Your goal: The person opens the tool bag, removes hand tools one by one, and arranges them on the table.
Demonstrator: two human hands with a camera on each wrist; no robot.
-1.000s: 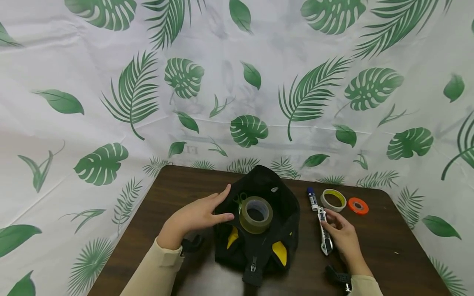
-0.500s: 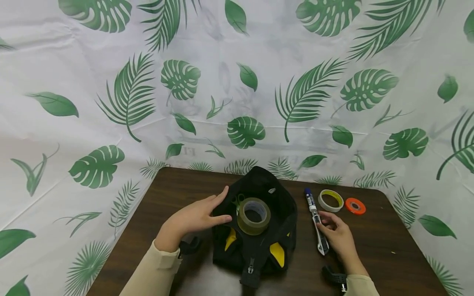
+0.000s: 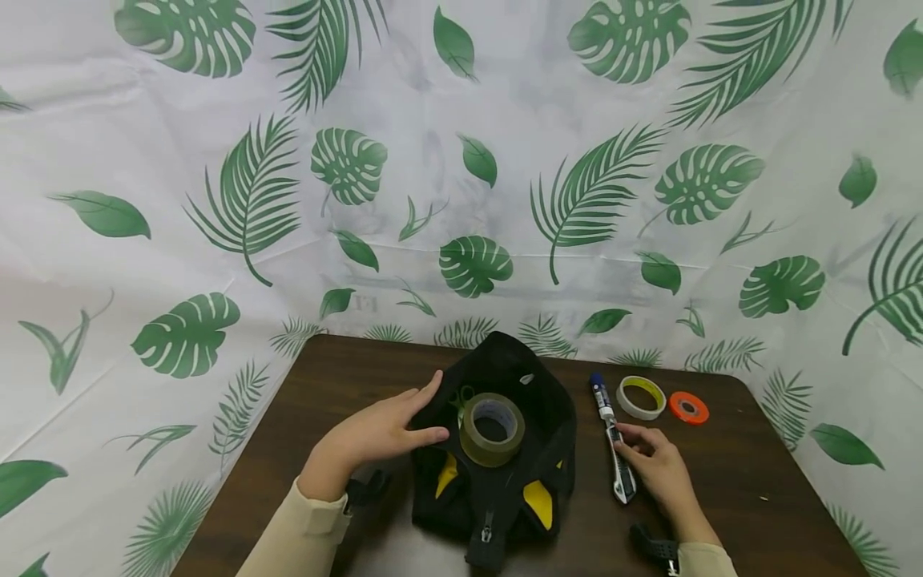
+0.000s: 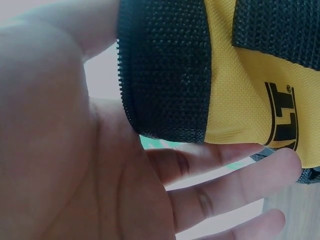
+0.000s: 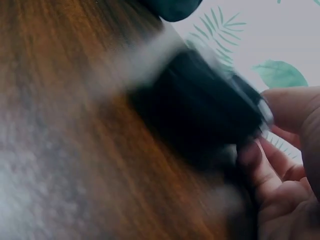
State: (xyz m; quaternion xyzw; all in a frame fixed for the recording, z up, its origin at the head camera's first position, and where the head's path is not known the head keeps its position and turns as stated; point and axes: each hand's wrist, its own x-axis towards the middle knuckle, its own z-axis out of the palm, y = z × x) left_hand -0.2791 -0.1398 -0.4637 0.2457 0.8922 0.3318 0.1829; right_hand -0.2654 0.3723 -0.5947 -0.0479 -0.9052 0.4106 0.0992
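Note:
A black bag with yellow panels (image 3: pixel 550 429) stands on the table with its top agape. My left hand (image 3: pixel 375 433) touches its left side, fingers spread and nearly straight; in the left wrist view the zippered edge (image 4: pixel 165 75) lies in the space between thumb and fingers. Inside the bag are a roll of brown packing tape (image 3: pixel 476 449) and green-handled scissors (image 3: pixel 464 395), partly hidden. My right hand (image 3: pixel 659 473) pinches a black-and-white utility knife (image 3: pixel 618 465) to the bag's right. In the right wrist view the knife (image 5: pixel 200 105) is blurred.
Behind the knife is a blue-capped white tube (image 3: pixel 601 397). A white tape roll with a yellow core (image 3: pixel 642 414) and an orange tape roll (image 3: pixel 689 408) lie to its right. A leaf-patterned sheet (image 3: pixel 404 176) hangs behind the dark wooden table (image 3: pixel 360 361).
My right hand has shifted slightly left with the knife, bringing it closer to the bag. My left hand and the bag keep their places; the head view has moved a little.

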